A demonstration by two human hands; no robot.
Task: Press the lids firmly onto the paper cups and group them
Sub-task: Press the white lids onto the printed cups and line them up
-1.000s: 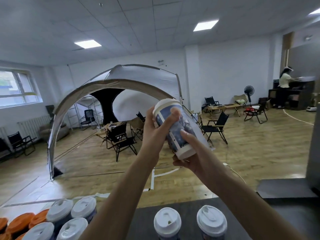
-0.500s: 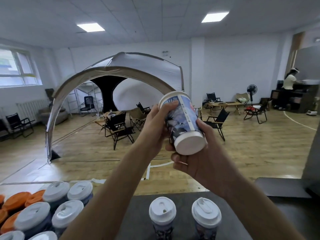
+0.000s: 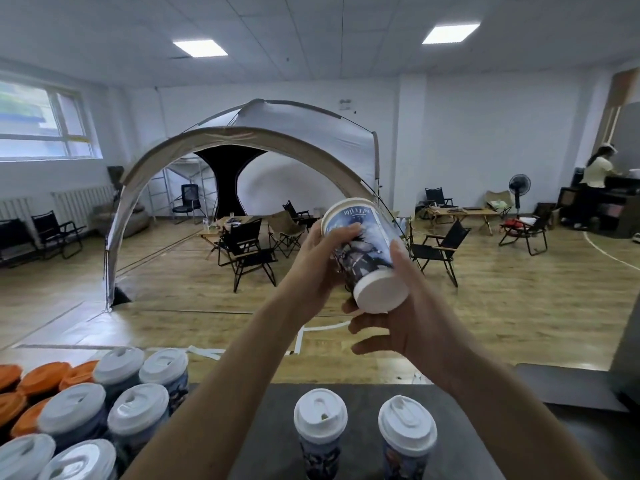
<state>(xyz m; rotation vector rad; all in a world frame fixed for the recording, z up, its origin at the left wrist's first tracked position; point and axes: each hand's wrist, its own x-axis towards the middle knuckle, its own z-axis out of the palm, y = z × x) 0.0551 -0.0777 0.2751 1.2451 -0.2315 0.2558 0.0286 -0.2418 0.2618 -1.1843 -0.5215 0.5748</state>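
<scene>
The left hand [image 3: 317, 268] and right hand [image 3: 410, 329] both clasp a printed paper cup [image 3: 363, 249], tilted with its base toward the camera; two lidded cups [image 3: 320, 415] stand side by side on the dark table [image 3: 360, 393].

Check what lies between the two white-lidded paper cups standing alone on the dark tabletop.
In the head view, only bare dark tabletop shows between the left white-lidded paper cup and the right white-lidded paper cup; they stand apart.

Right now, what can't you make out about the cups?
- Held cup: head view, its mouth end points away, left hand and right hand wrap it; lid seating unknown.
- Left cup group: cut by frame edges, partly behind the left forearm.
- Two front cups: bottoms cut off by the bottom edge.
</scene>
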